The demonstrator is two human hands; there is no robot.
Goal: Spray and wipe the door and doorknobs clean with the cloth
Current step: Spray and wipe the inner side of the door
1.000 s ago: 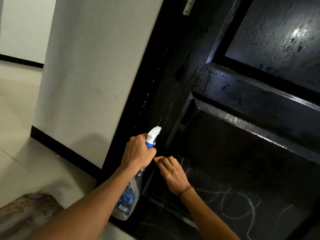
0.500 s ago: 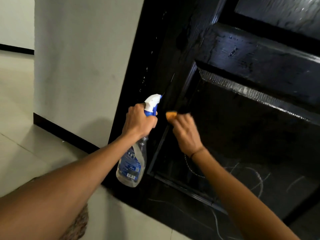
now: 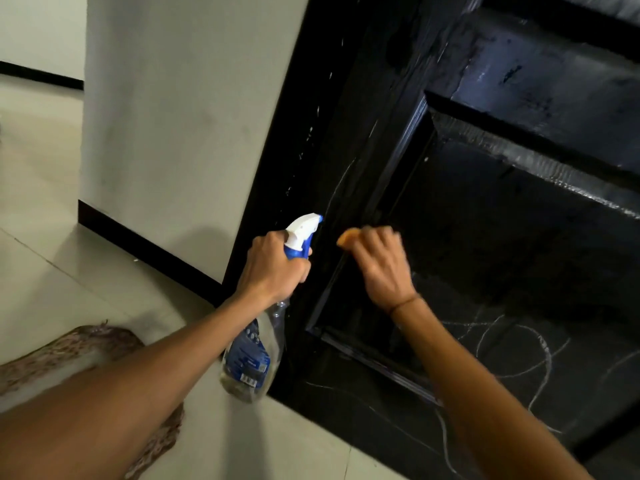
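A black panelled door (image 3: 512,216) fills the right side, with white chalk scribbles on its lower panel. My left hand (image 3: 273,268) grips the neck of a clear spray bottle (image 3: 252,355) with a white and blue trigger head, its nozzle close to the door's left stile. My right hand (image 3: 381,265) is curled around an orange cloth (image 3: 348,236), of which only a small bit shows, and holds it against the moulding at the panel's left edge. No doorknob is in view.
A pale wall (image 3: 180,126) with a black skirting board (image 3: 145,245) stands left of the door frame. A brown patterned mat (image 3: 69,348) lies on the light tiled floor (image 3: 45,237) at lower left, partly behind my left arm.
My right hand with the cloth went up the panel's left edge and now sits slightly lower again. The left hand with the bottle rose too. The view has tilted down.
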